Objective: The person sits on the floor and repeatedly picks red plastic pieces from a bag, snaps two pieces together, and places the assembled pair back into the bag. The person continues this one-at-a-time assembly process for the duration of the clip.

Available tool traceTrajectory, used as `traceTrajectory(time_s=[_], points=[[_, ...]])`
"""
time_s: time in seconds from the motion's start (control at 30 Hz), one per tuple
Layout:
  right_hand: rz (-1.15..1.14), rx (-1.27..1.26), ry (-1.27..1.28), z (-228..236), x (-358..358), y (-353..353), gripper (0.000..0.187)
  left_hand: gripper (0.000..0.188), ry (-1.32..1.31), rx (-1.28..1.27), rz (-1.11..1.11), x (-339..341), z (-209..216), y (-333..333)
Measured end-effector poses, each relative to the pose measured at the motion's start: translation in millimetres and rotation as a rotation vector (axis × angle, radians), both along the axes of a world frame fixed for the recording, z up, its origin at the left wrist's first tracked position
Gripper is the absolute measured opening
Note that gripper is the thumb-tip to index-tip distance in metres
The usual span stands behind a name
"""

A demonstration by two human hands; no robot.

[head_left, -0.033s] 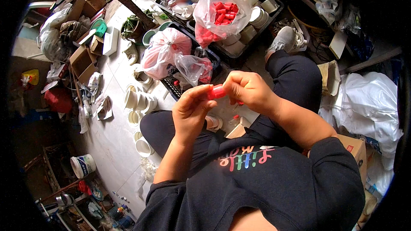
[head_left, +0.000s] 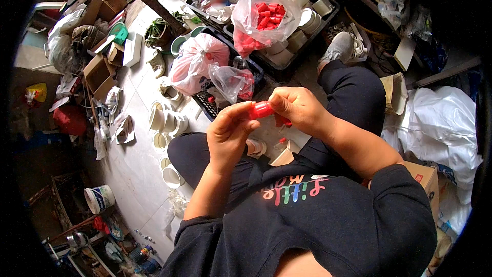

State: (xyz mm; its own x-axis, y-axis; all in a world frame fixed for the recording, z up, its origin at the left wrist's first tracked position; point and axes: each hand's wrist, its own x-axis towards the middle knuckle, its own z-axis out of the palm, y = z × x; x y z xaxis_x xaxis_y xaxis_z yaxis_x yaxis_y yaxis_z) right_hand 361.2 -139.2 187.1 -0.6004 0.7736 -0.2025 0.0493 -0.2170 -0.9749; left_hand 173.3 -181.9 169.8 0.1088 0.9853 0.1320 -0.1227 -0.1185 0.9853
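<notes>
Between my two hands, above my lap, is a short red plastic cylinder-shaped fitting [head_left: 261,110]. My left hand [head_left: 228,131] pinches its left end between thumb and fingers. At the other end, the closed fingers of my right hand [head_left: 300,110] grip it. A second bit of red [head_left: 283,120] shows beneath the right hand's curled fingers; its shape is mostly hidden. Beyond my hands, an open clear plastic bag [head_left: 246,13] holds many similar red pieces. Nearer, a tied pinkish bag [head_left: 200,64] and a small clear bag [head_left: 228,79] rest on a black crate [head_left: 207,106].
White pipe fittings [head_left: 169,120] stand in a row on the floor to the left. A large black tray [head_left: 328,25] holds more white fittings. Cardboard boxes [head_left: 100,77] lie far left, a white bucket [head_left: 99,198] lower left, and a large white plastic bag [head_left: 435,128] at right.
My right hand has shifted very slightly, and a little more of the red fitting and of the red bit beneath that hand now shows. My left hand stays nearly still.
</notes>
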Motion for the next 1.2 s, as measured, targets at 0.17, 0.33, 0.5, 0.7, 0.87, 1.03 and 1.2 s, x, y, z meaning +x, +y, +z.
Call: traceTrajectory(time_s=[0.17,0.33,0.5,0.7,0.87,1.03,1.2], points=[[-0.187,0.161,0.102,0,-6,-7,0.030,0.033,-0.090,-0.072,0.009,3,4,2],[-0.180,0.036,0.107,-7,-8,-5,0.032,0.032,-0.082,-0.085,0.042,3,5,2],[-0.138,0.266,0.062,-4,-3,-5,0.039,0.030,-0.062,-0.113,0.061,1,5,4],[-0.153,0.284,-0.122,7,-4,-5,0.032,0.028,-0.080,-0.141,0.063,2,9,3],[-0.251,0.358,-0.040,-2,-7,-7,0.027,0.027,-0.054,-0.164,0.048,2,9,4],[-0.326,0.366,-0.002,-2,-10,-8,0.029,0.027,-0.071,-0.174,0.039,2,8,6],[-0.111,0.083,-0.011,-9,1,0,0.029,0.027,-0.083,-0.212,0.021,4,10,6]])
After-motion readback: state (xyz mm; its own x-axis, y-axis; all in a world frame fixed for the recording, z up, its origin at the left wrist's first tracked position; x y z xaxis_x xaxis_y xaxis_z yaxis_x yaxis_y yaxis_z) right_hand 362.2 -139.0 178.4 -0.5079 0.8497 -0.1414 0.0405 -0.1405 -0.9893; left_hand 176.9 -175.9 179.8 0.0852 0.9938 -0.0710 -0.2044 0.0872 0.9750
